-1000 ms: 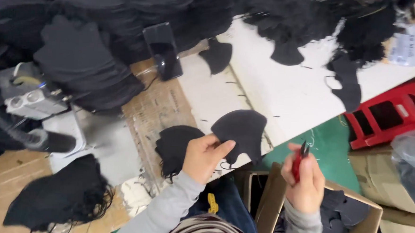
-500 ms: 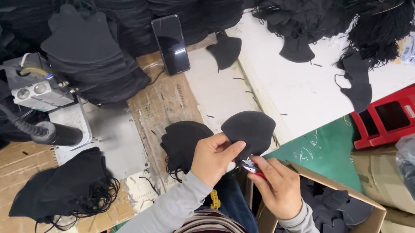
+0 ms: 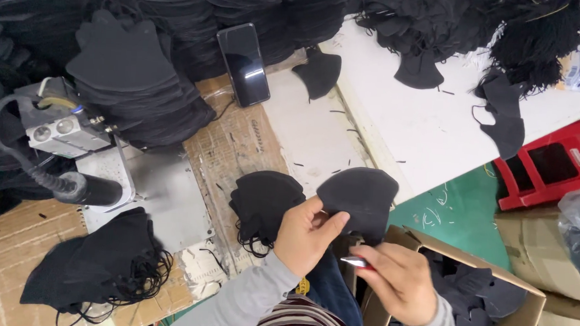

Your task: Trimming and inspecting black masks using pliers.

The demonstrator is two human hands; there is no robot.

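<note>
I see the left hand (image 3: 307, 233) at lower centre, fingers closed in a pinch on the lower edge of a black mask (image 3: 361, 198), which is held up just above the near edge of the surface (image 3: 424, 133). The right hand (image 3: 396, 281) sits just below and to the right, curled shut around small scissors (image 3: 354, 261) whose metal tip pokes out toward the left hand, close under the mask.

Just left of the left hand lies a small pile of masks (image 3: 264, 205) on brown cardboard, touching nothing I can make out but the surface. Under the right hand an open cardboard box (image 3: 495, 286) holds more black pieces; its rim runs close beside the wrist. Between the box and the white surface edge there is a strip of green floor (image 3: 459, 215). A red stool (image 3: 554, 163) stands at the right edge of the frame.

Upper left is crowded: tall mask stacks (image 3: 135, 82), a phone (image 3: 243, 63) leaning at upper centre, and a grey machine (image 3: 67, 128) at the left. The white stretch at upper right has the most open room.

Since the earlier frame, the right hand has come in from the right to meet the mask, and the view has drifted slightly.
</note>
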